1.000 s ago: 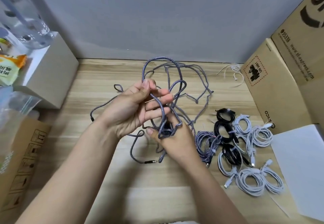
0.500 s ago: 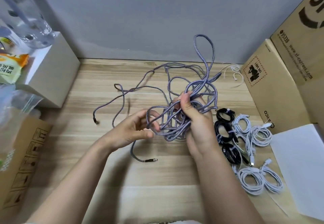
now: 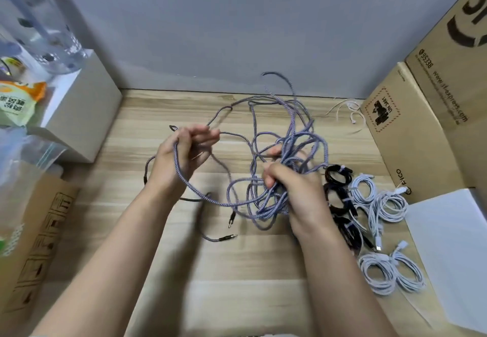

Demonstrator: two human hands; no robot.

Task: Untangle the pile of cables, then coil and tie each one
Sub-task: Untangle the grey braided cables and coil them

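Though partly hidden, coiled cables (image 3: 379, 205) beside right hand (image 3: 297, 191)

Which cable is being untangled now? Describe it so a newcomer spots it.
On the light wooden table, look between the two hands. The blue-grey braided cable tangle hangs from the right hand. Unlike the tied white cable coils and tied black cable coils beside it, it is loose.

The right hand (image 3: 295, 186) holds a big tangle (image 3: 284, 152) of striped cables above the desk (image 3: 237, 270). The left hand (image 3: 181, 154) pinches 1 strand that loops away from it. Tied black coils (image 3: 340, 194) and white coils (image 3: 387, 205) lie at the right.
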